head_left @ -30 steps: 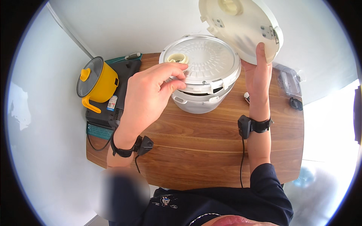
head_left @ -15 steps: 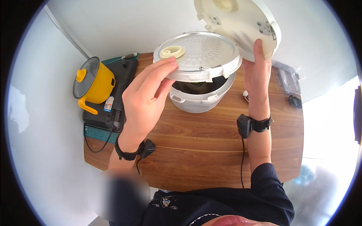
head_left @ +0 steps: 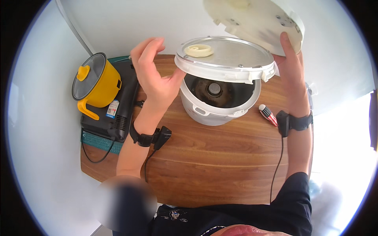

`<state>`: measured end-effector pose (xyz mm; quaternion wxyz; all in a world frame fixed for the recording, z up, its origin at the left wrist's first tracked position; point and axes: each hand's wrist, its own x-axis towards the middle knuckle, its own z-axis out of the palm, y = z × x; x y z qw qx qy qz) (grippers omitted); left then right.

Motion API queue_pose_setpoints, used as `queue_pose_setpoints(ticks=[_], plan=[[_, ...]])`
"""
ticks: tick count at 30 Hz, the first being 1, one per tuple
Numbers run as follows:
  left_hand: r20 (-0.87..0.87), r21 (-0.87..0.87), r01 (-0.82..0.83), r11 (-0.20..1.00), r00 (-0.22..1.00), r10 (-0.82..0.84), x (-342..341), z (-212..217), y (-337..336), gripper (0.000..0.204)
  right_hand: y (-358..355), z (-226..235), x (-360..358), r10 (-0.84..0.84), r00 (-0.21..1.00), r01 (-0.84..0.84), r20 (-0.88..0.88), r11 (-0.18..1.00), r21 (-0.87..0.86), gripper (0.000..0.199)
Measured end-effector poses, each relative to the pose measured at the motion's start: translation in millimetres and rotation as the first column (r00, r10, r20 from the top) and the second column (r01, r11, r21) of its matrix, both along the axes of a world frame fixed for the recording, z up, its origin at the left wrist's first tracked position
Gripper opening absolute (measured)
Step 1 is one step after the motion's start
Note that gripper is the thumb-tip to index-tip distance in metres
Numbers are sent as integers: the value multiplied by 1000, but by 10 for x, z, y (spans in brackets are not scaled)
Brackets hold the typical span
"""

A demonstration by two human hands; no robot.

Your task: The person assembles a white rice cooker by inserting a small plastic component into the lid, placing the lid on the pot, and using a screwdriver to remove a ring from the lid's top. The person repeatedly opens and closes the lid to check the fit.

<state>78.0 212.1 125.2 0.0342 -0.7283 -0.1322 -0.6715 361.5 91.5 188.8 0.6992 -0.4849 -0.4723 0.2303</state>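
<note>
A white rice cooker body [head_left: 214, 118] stands on the table, its dark inside and round heating plate [head_left: 214, 89] showing. Over it, tilted, hangs a white-rimmed lid with a metal plate [head_left: 236, 53] and a cream vent piece [head_left: 199, 50]. My right hand [head_left: 290, 55] grips the outer lid cover [head_left: 256, 23], a cream shell with small metal fittings, its thumb on the inner face. My left hand [head_left: 157, 74] is at the lid's left edge, fingers raised and apart from it, the thumb by the rim. What bears the metal-plated lid's weight I cannot tell.
On the left, a yellow pot with a glass lid [head_left: 100, 84] sits on a black appliance [head_left: 126, 106], over a green mat [head_left: 98, 142]. A small red, white and dark striped object [head_left: 268, 115] lies right of the cooker. Wrist cables [head_left: 278, 169] trail over the wooden table [head_left: 212, 165].
My left fingers have come off the metal-plated lid and lifted. Both lid parts have moved right with my right hand, and more of the cooker's inside shows.
</note>
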Motion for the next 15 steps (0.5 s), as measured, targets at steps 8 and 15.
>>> queue_pose_setpoints(ticks=[8, 15], plan=[[38, -34, 197, 980, 980, -196, 119, -116, 318, 64, 45, 157, 106, 189, 936, -127, 296, 968, -215, 60], [60, -178, 327, 928, 945, -321, 129, 21, 281, 63, 70, 195, 61, 66, 856, 51, 513, 976, -211, 37]])
